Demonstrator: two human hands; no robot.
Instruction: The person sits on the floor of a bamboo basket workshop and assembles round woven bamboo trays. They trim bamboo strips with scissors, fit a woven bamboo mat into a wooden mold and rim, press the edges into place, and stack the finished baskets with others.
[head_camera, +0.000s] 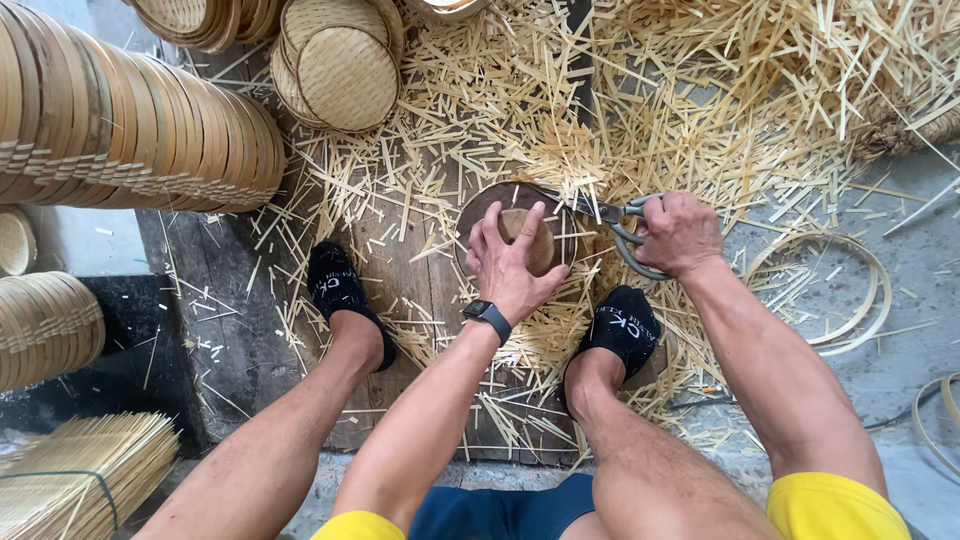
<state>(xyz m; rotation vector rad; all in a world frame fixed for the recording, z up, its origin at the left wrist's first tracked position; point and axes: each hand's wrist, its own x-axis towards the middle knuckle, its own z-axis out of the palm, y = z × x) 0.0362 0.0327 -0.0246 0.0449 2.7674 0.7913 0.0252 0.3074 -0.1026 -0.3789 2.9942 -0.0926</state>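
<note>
Woven bamboo disc (520, 235) under left hand (510, 265); right hand (680, 232) grips metal shears (615, 222).

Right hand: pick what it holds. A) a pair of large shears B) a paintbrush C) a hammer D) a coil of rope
A: the right hand wraps the looped handles of the large shears, whose blades reach to the edge of the round piece that the left hand presses down.
</note>
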